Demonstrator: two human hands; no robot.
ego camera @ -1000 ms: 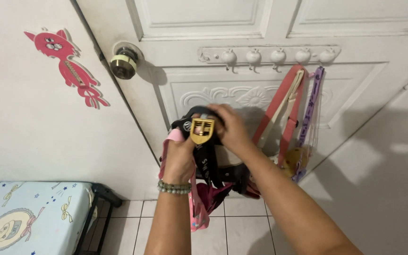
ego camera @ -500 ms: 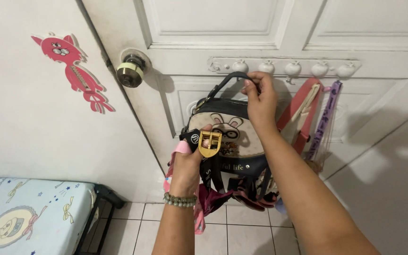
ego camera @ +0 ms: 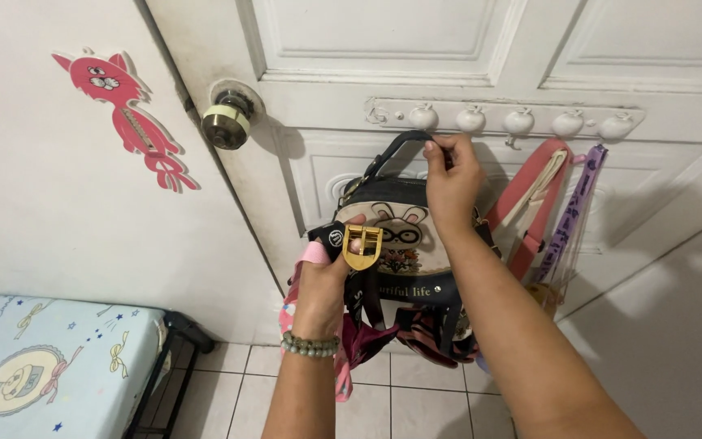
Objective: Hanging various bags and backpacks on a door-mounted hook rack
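The right hand [ego camera: 448, 183] pinched the soft bag's [ego camera: 396, 244] stiff handle [ego camera: 392, 150] under the hooks [ego camera: 497, 122]; the left hand [ego camera: 322, 280], lower, gripped a floppy strap's buckle [ego camera: 361, 246]

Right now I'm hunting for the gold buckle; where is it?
In the head view, the gold buckle sits at centre, held by the left hand, in front of the rabbit-print bag that the right hand holds by its handle, below the hook rack.

A white panelled door [ego camera: 481, 49] fills the upper frame; pale wall [ego camera: 50, 236] left, tiled floor [ego camera: 416, 402] below, patterned bed [ego camera: 42, 358] lower left.
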